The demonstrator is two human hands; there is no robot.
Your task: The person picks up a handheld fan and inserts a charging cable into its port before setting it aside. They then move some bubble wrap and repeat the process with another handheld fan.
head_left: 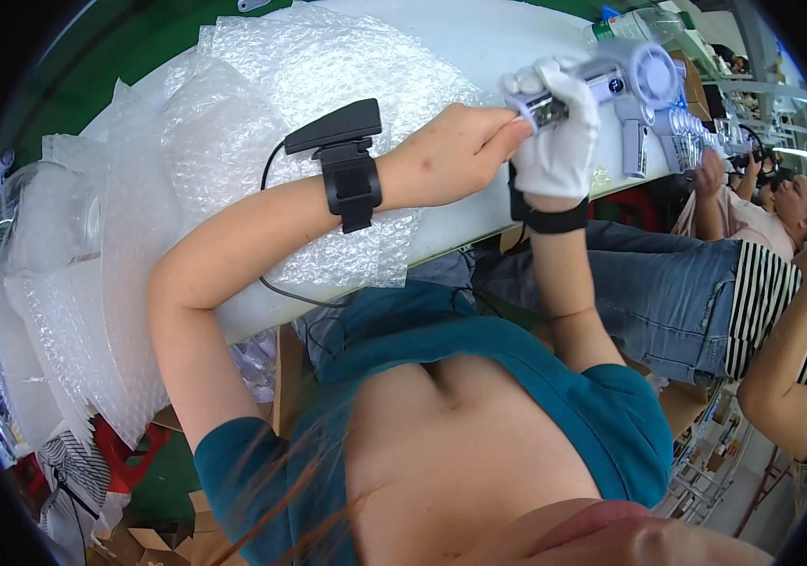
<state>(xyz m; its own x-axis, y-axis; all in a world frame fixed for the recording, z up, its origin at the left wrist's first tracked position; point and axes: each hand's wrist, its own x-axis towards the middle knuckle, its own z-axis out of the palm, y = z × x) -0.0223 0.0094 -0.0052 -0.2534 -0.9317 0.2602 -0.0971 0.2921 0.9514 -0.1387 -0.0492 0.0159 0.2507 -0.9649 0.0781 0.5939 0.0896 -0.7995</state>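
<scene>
A pale lavender handheld fan (613, 83) with a round head is held over the right part of the white table. My right hand (562, 137), in a white glove, wraps round its handle, fingers curled over the top. Bare, with a black strapped device at the wrist, my left hand (469, 151) pinches the handle's lower end between thumb and fingers. A dark, shiny patch shows on the handle between the two hands. The fan head points right, away from me, and looks slightly blurred.
Clear bubble wrap sheets (281, 104) cover the table's left side and hang over its edge. More lavender fans (682, 141) stand at the right, near a cardboard box (693, 83) and a plastic bottle (644, 25). Co-workers sit along the right, one in a striped shirt (769, 316).
</scene>
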